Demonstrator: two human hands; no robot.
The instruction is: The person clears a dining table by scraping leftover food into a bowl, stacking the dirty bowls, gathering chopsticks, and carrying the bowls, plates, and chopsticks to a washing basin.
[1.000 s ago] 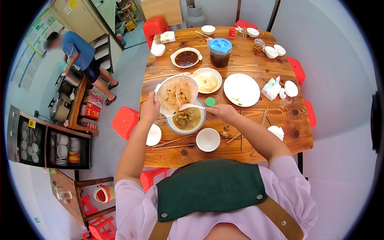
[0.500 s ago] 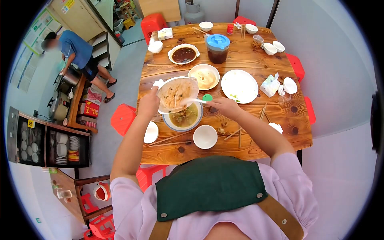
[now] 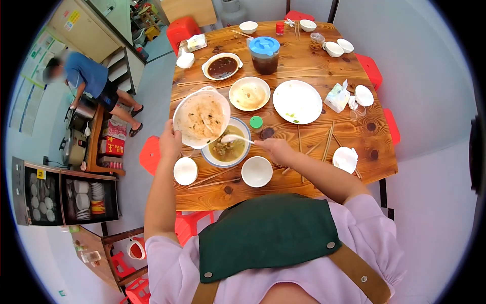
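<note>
A bright, evenly lit room has pale walls (image 3: 435, 86) and a smooth grey floor (image 3: 152, 96). A varnished wooden dining table (image 3: 377, 134) fills the centre, with red plastic stools (image 3: 181, 31) around its edges. Along the left are posters (image 3: 23, 96), a cream door (image 3: 83, 33), a wooden counter (image 3: 96, 134), a glass-fronted dish cabinet (image 3: 22, 190) and, nearer, part of a second wooden table (image 3: 104, 268). On the far side, a grey gas cylinder (image 3: 233, 14) stands near a light wooden board (image 3: 190, 11).

Tilted dish (image 3: 201, 117) and spoon (image 3: 230, 138) in 2 hands (image 3: 170, 142) at soup bowl (image 3: 226, 163)
</note>
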